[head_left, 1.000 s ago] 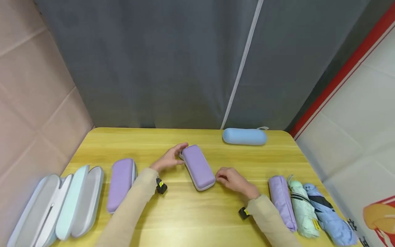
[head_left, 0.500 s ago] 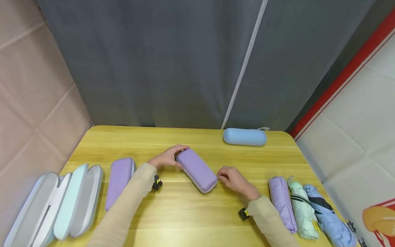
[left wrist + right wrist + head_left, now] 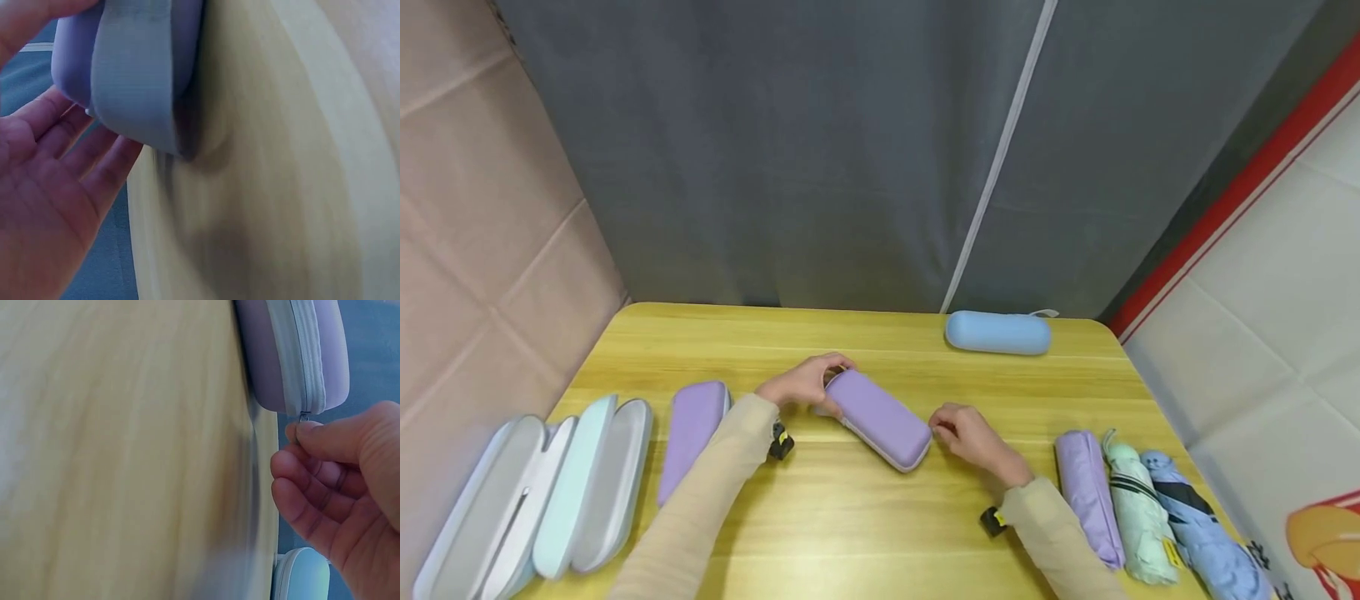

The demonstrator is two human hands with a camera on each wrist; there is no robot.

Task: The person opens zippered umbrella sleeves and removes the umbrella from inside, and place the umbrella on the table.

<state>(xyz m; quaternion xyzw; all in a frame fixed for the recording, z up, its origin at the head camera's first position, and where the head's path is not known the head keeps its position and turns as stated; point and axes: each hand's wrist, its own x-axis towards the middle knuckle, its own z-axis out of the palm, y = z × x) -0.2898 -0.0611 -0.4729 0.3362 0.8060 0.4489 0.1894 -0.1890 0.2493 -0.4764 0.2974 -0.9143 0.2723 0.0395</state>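
A purple zip case (image 3: 878, 419) lies at a slant on the table in the head view. My left hand (image 3: 805, 385) holds its far left end, thumb on one side and fingers on the other. The left wrist view shows a grey strap loop (image 3: 134, 81) at that end, beside the left hand (image 3: 56, 181). At the opposite end my right hand (image 3: 973, 440) pinches the small zipper pull (image 3: 304, 417) between thumb and forefinger. A pale zipper (image 3: 306, 356) runs along the case's edge in the right wrist view and looks closed where visible.
A second purple case (image 3: 692, 433) lies left, partly behind the left sleeve. Open cases, one mint (image 3: 572, 492), stand at the table's left edge. Purple (image 3: 1087, 496), mint (image 3: 1138, 517) and blue (image 3: 1206, 529) folded umbrellas lie right. A blue case (image 3: 997, 332) is at the back.
The left end of the purple case has swung left and nearer, so it lies at a flatter slant. My left hand has closed in around that end; the right hand has hardly moved.
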